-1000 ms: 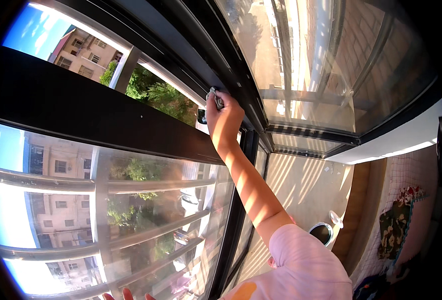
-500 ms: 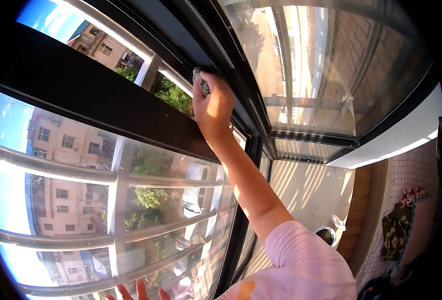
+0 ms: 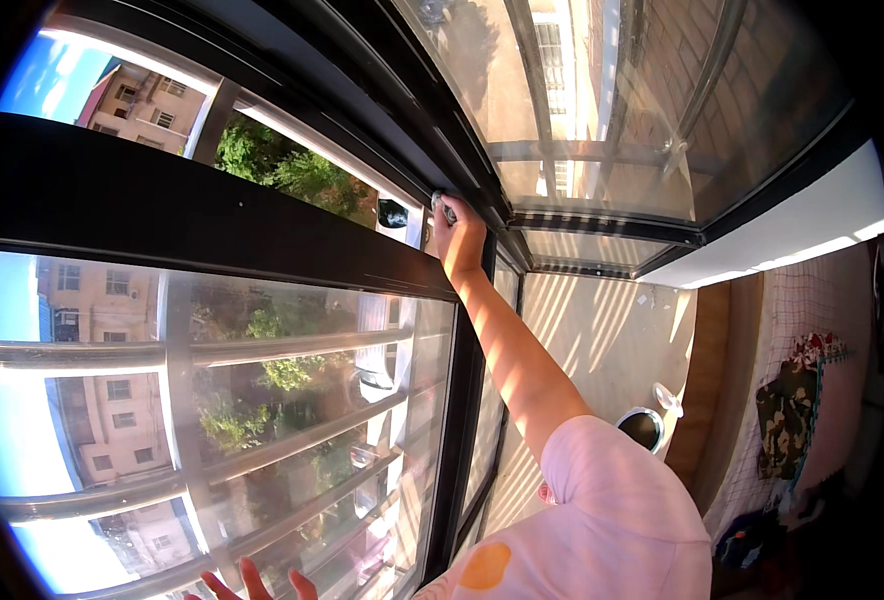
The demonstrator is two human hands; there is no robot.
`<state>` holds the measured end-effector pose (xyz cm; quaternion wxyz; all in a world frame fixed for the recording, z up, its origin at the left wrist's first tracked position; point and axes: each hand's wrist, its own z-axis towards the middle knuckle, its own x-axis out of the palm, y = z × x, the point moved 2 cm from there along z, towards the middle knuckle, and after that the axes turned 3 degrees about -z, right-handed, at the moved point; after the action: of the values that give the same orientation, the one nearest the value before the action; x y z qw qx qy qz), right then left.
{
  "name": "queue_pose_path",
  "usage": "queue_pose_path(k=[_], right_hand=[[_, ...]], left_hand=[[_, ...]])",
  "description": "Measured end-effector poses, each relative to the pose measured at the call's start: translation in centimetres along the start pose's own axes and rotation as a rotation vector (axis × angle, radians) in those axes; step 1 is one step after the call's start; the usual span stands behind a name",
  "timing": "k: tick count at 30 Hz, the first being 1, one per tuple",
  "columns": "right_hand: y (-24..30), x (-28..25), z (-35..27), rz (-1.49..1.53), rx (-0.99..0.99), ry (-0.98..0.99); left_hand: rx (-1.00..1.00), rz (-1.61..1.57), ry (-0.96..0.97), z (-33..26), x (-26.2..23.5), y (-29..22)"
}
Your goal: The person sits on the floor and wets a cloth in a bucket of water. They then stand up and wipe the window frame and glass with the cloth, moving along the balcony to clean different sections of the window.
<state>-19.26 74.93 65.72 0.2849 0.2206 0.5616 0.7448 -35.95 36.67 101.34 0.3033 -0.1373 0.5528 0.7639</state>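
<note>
Right hand (image 3: 462,243) stretched out, crumpled grey cloth (image 3: 449,211) pinched in its fingers
Cloth's being held right at the black window frame (image 3: 362,130); left hand (image 3: 255,582) only half caught at the bottom edge, fingers spread loose by the glass pane (image 3: 302,420), touching or not can't be told.

texts: none readable | labels: none readable | brands: none readable | numbers: none readable | signs: none readable
</note>
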Motion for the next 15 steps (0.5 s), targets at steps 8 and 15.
queue_pose_path(k=[8,15], right_hand=[[-9.4,-2.6,-2.2,-0.404,0.294,0.320],[-11.5,-19.9,-10.8,-0.054,0.904,0.473]], left_hand=[[0.014,0.029,-0.018,0.5,0.6,0.2],[0.045,0.070,-0.083,1.3,0.7,-0.3]])
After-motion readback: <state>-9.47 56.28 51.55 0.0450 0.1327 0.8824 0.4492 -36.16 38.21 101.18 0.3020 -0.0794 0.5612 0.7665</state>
